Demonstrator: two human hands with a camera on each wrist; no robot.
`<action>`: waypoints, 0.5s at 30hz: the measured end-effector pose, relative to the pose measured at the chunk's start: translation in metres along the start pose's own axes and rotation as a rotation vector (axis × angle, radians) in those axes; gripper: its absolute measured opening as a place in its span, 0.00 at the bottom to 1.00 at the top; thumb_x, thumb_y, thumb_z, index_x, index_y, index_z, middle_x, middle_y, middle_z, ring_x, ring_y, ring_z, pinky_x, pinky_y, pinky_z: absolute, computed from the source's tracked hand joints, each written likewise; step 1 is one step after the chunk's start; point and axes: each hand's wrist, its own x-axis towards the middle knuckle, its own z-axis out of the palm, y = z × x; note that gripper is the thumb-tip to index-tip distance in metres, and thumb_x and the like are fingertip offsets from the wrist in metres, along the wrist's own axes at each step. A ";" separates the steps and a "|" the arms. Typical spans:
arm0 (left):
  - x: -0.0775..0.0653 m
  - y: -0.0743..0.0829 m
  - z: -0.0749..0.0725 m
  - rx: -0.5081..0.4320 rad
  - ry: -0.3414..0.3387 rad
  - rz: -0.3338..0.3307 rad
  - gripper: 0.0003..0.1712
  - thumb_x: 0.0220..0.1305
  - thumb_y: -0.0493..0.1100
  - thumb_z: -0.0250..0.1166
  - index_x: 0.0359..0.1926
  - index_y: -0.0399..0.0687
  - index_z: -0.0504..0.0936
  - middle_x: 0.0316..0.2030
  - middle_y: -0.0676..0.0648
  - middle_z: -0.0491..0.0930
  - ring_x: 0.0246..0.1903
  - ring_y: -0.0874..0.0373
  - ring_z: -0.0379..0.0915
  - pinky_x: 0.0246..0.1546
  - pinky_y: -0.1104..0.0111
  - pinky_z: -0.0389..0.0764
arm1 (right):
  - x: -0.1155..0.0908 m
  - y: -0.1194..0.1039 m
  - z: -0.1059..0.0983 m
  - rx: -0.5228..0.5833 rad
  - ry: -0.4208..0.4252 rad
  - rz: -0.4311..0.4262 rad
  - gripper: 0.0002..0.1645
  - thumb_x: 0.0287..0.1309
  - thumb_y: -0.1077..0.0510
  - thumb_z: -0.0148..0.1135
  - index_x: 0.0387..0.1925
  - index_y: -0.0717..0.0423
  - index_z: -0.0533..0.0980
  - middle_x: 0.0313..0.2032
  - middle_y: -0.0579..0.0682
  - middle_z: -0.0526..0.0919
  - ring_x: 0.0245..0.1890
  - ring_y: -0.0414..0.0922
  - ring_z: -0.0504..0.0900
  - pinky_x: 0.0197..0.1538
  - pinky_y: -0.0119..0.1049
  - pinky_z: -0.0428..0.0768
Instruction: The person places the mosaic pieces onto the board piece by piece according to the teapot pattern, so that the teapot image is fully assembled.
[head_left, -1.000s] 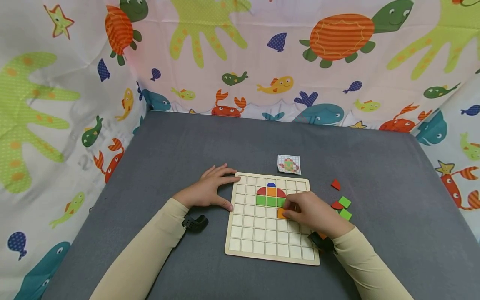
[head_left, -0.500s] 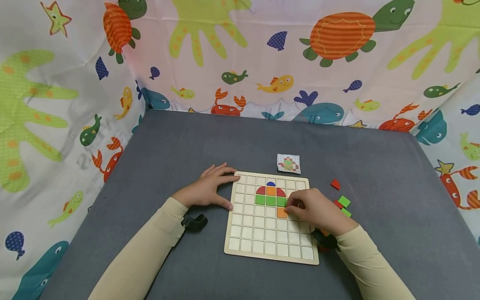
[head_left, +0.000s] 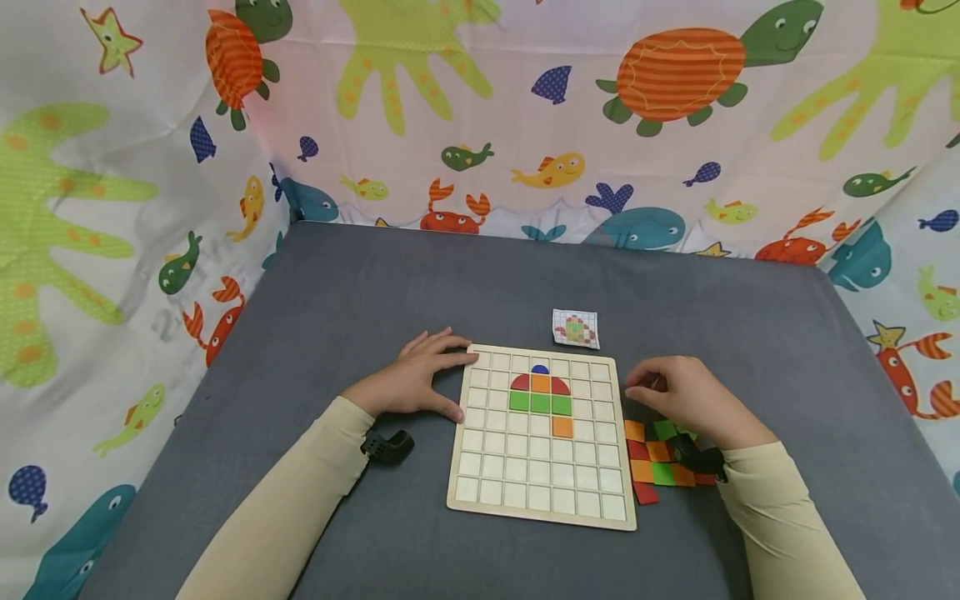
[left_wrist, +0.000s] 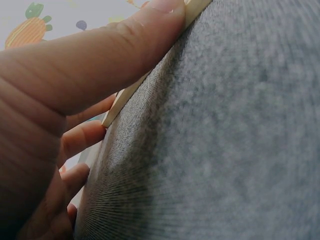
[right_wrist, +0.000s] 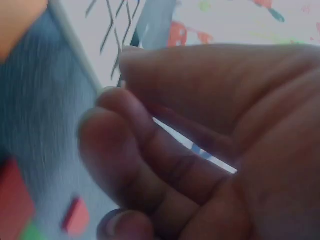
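Observation:
A wooden grid board (head_left: pixel 495 512) lies on the grey cloth. My left hand (head_left: pixel 416 375) rests at its upper left corner, thumb and fingers touching the edge; in the left wrist view the thumb (left_wrist: pixel 125 50) presses the board's side (left_wrist: pixel 117 105). On the grid sit a blue half-round piece (head_left: pixel 540 368), red curved pieces (head_left: pixel 521 382) beside an orange square, a row of green squares (head_left: pixel 540 403), and a single orange square (head_left: pixel 562 427) below. My right hand (head_left: pixel 686 396) hovers right of the board, fingers loosely curled, nothing visible between them.
Several orange, green and red tiles (head_left: pixel 663 474) lie in a cluster along the board's right side, partly hidden under the right wrist. Behind the board lies a small printed pattern card (head_left: pixel 576 328). A sea-animal curtain (head_left: pixel 540 100) hangs around the table's back and sides.
My right hand has let go of the orange square, which stays on the grid, and moved right off the board, uncovering tiles beside it. My left hand has not moved.

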 end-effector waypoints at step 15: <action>0.000 0.001 0.000 -0.002 0.006 -0.008 0.57 0.51 0.64 0.82 0.78 0.56 0.70 0.79 0.48 0.59 0.84 0.47 0.36 0.82 0.46 0.32 | -0.007 0.038 -0.020 -0.017 -0.011 0.112 0.11 0.62 0.56 0.75 0.41 0.60 0.86 0.35 0.50 0.86 0.33 0.46 0.80 0.35 0.38 0.81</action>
